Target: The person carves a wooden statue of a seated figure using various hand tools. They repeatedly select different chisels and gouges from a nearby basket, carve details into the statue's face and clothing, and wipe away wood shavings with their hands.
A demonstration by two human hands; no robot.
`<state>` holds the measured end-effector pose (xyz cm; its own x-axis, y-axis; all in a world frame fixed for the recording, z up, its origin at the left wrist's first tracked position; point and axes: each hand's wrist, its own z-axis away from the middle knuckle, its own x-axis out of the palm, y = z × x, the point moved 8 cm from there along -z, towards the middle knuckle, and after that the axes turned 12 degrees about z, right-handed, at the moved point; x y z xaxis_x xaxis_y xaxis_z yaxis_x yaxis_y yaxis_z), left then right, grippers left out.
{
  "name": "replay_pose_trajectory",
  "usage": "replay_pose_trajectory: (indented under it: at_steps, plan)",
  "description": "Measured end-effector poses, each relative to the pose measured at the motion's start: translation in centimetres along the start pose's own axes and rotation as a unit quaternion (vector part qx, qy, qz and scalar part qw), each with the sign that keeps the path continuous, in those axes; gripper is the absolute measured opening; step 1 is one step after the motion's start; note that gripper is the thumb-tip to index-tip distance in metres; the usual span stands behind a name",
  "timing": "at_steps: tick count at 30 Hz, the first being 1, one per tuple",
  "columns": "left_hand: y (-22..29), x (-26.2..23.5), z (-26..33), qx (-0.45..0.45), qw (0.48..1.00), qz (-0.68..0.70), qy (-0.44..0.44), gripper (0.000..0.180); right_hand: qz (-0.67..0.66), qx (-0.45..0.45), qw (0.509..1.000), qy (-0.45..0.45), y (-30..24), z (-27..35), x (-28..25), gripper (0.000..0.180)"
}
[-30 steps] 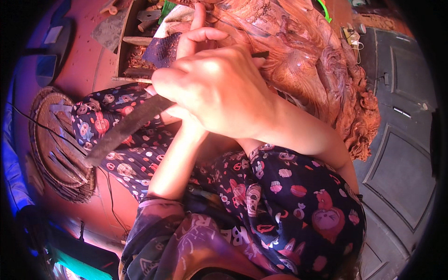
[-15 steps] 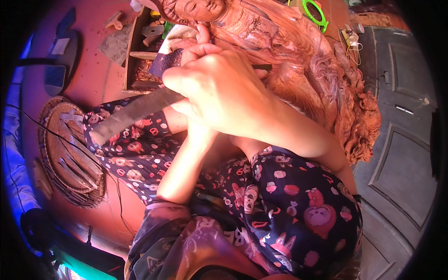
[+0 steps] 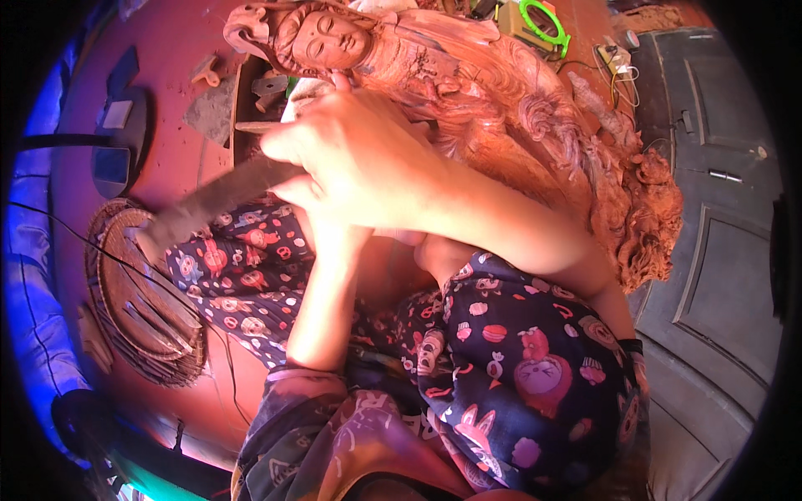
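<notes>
My right hand (image 3: 355, 154) is closed around a long flat dark bar (image 3: 221, 200) whose pale end points down to the left. My left forearm (image 3: 322, 301) rises from below to meet it, and the left hand is mostly hidden behind the right, so its fingers cannot be read. Just beyond both hands lies a carved reddish wooden statue (image 3: 476, 108), its head (image 3: 330, 37) at the upper left and rough, gnarled carving at the lower right. The hands overlap its near side; the exact contact point is hidden.
A round woven tray (image 3: 125, 296) with several slim metal tools (image 3: 159, 326) stands on the red floor at left. Behind the hands is a wooden box (image 3: 242, 108). A grey panelled door (image 3: 727, 250) lies at right; a green ring (image 3: 543, 29) and cables are at the upper right.
My hands and the bar have shifted left in view. The statue shows more of its head, and the dark rough piece seen by my fingers earlier no longer shows.
</notes>
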<state>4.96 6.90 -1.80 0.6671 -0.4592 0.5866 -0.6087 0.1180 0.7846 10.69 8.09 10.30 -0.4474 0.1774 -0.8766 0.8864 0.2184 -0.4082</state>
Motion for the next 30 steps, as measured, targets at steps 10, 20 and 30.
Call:
replay_pose_trajectory:
  at_steps: [10, 20, 30]
  plan:
    - [0.4, -0.4, -0.4, 0.000, 1.000, -0.001, -0.008, 0.042, -0.054, 0.044, 0.996, -0.062, 0.8, -1.4, 0.6, 0.018]
    - [0.2, 0.0, -0.7, -0.009, 1.000, 0.000, -0.007, 0.044, -0.025, 0.000, 1.000, -0.011, -0.1, -0.3, 0.6, 0.018]
    - [0.2, 1.7, -1.5, -0.008, 1.000, 0.018, -0.009, 0.046, 0.005, -0.051, 0.999, 0.016, -1.2, 1.7, 0.7, 0.023]
